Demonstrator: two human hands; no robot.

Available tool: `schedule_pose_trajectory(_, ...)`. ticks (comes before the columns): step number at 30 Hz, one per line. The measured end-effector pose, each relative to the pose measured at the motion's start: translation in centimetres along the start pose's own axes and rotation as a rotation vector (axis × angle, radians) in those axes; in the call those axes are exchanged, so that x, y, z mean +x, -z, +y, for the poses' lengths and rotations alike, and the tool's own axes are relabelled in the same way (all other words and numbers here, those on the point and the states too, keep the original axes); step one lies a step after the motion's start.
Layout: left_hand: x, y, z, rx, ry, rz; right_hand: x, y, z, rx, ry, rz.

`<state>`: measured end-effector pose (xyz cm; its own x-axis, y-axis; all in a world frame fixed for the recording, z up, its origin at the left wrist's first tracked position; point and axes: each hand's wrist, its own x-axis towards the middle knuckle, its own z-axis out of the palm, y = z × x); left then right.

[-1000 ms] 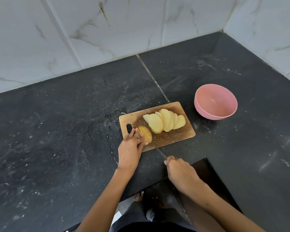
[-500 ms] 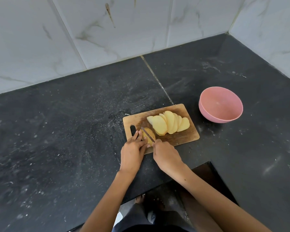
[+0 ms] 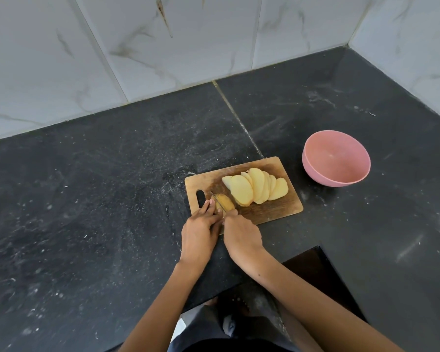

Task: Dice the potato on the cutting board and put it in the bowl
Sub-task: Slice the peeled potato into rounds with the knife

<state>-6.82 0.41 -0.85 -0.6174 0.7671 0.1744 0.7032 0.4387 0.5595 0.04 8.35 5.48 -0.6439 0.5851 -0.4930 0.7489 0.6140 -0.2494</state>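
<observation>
Potato end (image 3: 224, 202) skin-on under knife (image 3: 217, 200), pale slices (image 3: 255, 189) fanned on board (image 3: 272, 212)

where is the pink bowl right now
In the head view the pink bowl sits on the dark counter at right, just beyond the far right corner of the cutting board, apart from it and with nothing visible inside.

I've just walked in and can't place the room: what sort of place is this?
Most likely a home kitchen: a dark speckled stone countertop meets white marbled wall tiles, and pale potato slices lie on a small wooden cutting board beside a pink round bowl.
</observation>
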Motion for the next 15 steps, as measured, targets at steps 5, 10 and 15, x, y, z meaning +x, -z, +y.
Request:
schedule_pose_trajectory(5,0.0,0.1,-0.4,0.006,0.050,-0.015,-0.9,0.5,1.3,-0.073,0.040,-0.022)
schedule_pose_trajectory(10,0.0,0.2,0.2,0.020,0.085,-0.011,-3.1,-0.3,3.4,-0.095,0.026,-0.072)
schedule_pose_trajectory(15,0.0,0.4,0.4,0.034,0.097,-0.016,-5.2,-1.0,5.1,-0.072,0.028,-0.114)
